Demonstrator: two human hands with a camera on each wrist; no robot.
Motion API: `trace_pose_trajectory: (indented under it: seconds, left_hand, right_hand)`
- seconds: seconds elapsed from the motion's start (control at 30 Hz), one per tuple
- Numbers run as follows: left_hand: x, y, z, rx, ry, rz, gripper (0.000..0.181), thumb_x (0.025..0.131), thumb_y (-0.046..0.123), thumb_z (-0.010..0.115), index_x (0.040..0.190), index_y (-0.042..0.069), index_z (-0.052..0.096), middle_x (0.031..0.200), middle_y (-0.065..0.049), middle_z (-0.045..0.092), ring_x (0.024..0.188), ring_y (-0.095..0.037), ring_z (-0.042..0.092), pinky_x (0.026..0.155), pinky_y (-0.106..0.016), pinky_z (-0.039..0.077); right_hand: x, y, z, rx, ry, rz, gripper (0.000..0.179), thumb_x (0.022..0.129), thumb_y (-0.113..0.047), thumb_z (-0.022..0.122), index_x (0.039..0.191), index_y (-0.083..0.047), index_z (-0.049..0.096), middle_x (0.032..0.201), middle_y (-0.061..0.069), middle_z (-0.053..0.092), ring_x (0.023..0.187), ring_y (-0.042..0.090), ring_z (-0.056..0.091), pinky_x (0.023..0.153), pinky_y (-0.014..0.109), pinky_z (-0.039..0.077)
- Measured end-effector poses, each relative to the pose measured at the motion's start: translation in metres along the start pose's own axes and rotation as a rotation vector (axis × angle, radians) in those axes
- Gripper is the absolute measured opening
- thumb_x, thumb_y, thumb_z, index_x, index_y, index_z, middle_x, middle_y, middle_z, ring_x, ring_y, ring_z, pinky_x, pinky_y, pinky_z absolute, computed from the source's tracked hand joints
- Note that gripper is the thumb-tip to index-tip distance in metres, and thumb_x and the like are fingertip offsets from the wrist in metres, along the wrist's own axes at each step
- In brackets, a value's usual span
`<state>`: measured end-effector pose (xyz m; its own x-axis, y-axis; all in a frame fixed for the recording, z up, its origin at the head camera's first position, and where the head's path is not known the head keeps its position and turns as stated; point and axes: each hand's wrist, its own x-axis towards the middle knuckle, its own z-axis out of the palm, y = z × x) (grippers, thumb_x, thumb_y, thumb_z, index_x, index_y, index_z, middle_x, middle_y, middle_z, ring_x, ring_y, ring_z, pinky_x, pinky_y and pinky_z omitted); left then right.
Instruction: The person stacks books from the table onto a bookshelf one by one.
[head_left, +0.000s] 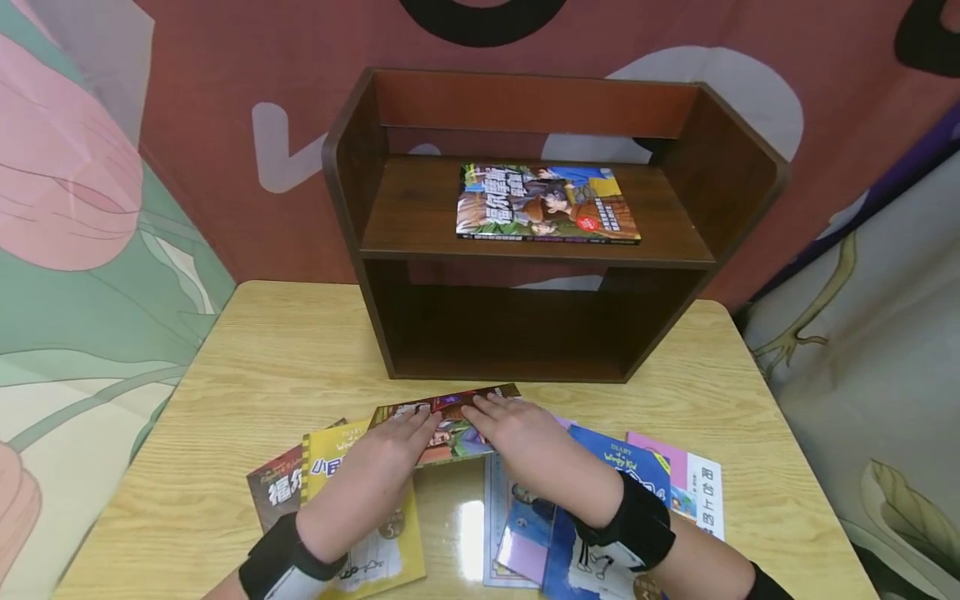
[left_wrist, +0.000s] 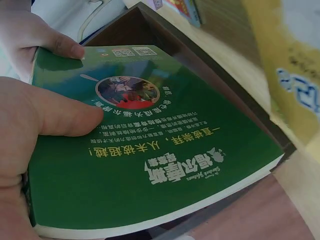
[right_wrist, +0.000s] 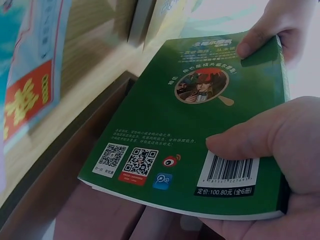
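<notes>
Both hands hold one paperback book (head_left: 450,417) just above the table, in front of the wooden shelf (head_left: 525,250). My left hand (head_left: 390,458) grips its left side and my right hand (head_left: 517,437) grips its right side, fingers on top. Underneath, the green back cover (left_wrist: 150,150) shows with my left thumb pressed on it. The right wrist view shows the same green cover (right_wrist: 195,130) with a barcode, my right thumb on it. Another book (head_left: 546,204) lies flat on the shelf's upper board.
Several books lie spread on the wooden table (head_left: 225,367) under my arms: a yellow one (head_left: 352,500), a dark one (head_left: 273,487), a blue one (head_left: 615,475) and a pink-white one (head_left: 690,483). The shelf's lower bay is dark. Patterned cloth hangs behind and beside.
</notes>
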<state>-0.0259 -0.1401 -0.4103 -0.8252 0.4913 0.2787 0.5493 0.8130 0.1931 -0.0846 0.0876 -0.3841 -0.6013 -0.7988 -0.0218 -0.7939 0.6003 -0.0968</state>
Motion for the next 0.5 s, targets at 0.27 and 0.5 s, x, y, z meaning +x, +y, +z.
trace_pose_trajectory:
  seconds: [0.27, 0.5]
  left_hand:
    - [0.029, 0.002, 0.002, 0.026, 0.003, 0.044, 0.046, 0.089, -0.007, 0.073, 0.134, -0.004, 0.063, 0.131, -0.021, 0.064, 0.120, -0.034, 0.063, 0.098, -0.046, 0.051]
    - [0.045, 0.001, 0.006, 0.078, 0.004, 0.055, 0.048, 0.090, -0.006, 0.072, 0.137, -0.003, 0.061, 0.134, -0.022, 0.062, 0.122, -0.035, 0.061, 0.100, -0.045, 0.051]
  right_hand:
    - [-0.008, 0.020, -0.005, -0.034, 0.078, 0.035, 0.052, 0.091, 0.001, 0.074, 0.141, -0.005, 0.061, 0.141, 0.016, 0.059, 0.130, 0.032, 0.056, 0.102, 0.046, 0.049]
    - [-0.008, 0.039, -0.004, -0.041, 0.138, 0.017, 0.053, 0.089, 0.003, 0.075, 0.140, -0.003, 0.061, 0.140, 0.019, 0.060, 0.128, 0.034, 0.057, 0.101, 0.049, 0.049]
